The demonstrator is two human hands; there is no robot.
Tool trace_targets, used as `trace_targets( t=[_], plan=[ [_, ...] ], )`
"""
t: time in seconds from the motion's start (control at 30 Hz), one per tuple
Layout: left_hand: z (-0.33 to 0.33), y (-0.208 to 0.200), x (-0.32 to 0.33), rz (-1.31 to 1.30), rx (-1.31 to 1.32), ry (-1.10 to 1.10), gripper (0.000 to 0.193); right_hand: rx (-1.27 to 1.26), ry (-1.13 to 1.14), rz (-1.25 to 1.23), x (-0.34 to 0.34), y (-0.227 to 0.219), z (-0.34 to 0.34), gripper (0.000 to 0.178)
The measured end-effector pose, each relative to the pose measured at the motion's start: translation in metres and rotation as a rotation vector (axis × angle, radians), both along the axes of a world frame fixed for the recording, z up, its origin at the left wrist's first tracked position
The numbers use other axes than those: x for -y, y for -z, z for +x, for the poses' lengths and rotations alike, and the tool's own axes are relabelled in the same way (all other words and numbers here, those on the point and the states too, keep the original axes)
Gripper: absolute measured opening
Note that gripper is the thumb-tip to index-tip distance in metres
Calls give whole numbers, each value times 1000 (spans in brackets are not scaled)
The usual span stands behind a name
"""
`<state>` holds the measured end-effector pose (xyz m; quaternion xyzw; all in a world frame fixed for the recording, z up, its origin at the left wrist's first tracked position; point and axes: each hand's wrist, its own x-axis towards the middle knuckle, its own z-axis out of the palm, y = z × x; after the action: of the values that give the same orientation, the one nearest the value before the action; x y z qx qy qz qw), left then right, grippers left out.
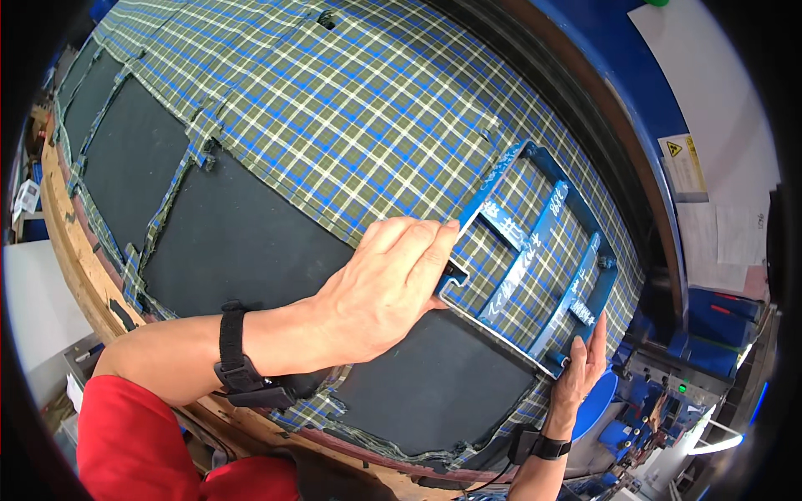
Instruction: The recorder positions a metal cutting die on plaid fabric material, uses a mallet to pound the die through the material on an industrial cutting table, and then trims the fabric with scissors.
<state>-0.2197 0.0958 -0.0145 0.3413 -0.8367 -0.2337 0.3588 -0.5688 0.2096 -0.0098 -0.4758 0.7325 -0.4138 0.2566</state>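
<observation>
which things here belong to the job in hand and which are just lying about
Job in hand:
blue, metal-looking rectangular frame with crossbars, held by left hand and right hand
blue, olive and white plaid fabric, beneath the frame
flat dark-grey surface, bared by gaps in the fabric

Apparently just around:
blue round object, beside the right wrist
white paper sheets, far right

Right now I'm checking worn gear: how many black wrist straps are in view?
2: one strap on the wrist of the left hand, another on that of the right hand. Any under the red sleeve would be hidden.
</observation>
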Motion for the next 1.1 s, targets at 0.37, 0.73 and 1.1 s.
trace_targets(
  t=[0.37,0.73,1.1],
  plan=[
    [-1,2,-3,-5,113,-58,84,106,-24,-76,-3,10,-2,64],
    [-11,3,-5,-23,246,-115,85,102,19,-73,4,4,-4,61],
    [-8,4,-9,-12,337,-234,77,-42,-30,-115,5,15,-10,59]
  ],
)
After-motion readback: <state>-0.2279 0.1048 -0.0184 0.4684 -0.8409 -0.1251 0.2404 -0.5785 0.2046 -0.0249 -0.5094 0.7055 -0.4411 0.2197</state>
